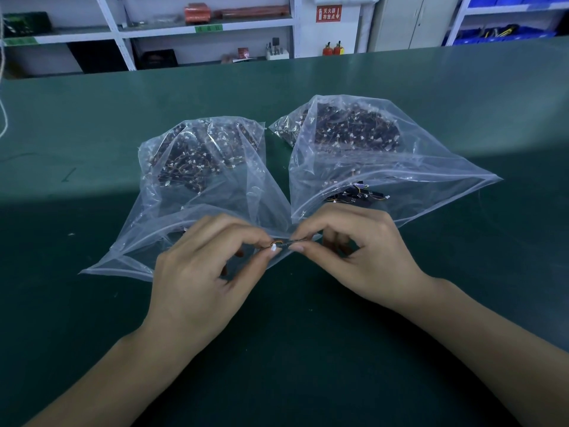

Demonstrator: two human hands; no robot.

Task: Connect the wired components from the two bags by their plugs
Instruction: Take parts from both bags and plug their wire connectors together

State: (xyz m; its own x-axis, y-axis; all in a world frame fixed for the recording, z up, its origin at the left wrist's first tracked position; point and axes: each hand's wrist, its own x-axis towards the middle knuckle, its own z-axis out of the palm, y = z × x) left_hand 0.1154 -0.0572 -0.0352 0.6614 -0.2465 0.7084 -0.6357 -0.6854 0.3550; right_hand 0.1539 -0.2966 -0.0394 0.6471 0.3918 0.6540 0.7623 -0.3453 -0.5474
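Observation:
Two clear plastic bags lie open on the green table. The left bag (197, 192) and the right bag (381, 167) each hold a heap of small dark wired components with white plugs. In front of the bag mouths, my left hand (203, 272) pinches a white plug (273, 247) with orange wire between thumb and forefinger. My right hand (357, 257) pinches the other component's dark end (292, 241) right beside it. The two pieces meet between my fingertips; whether they are joined I cannot tell.
A few loose black components (357, 194) lie near the right bag's mouth. A smaller bag of parts (284, 129) sits behind, between the two bags. Shelving (209, 26) stands beyond the table's far edge. A white cord (3, 115) hangs at the far left.

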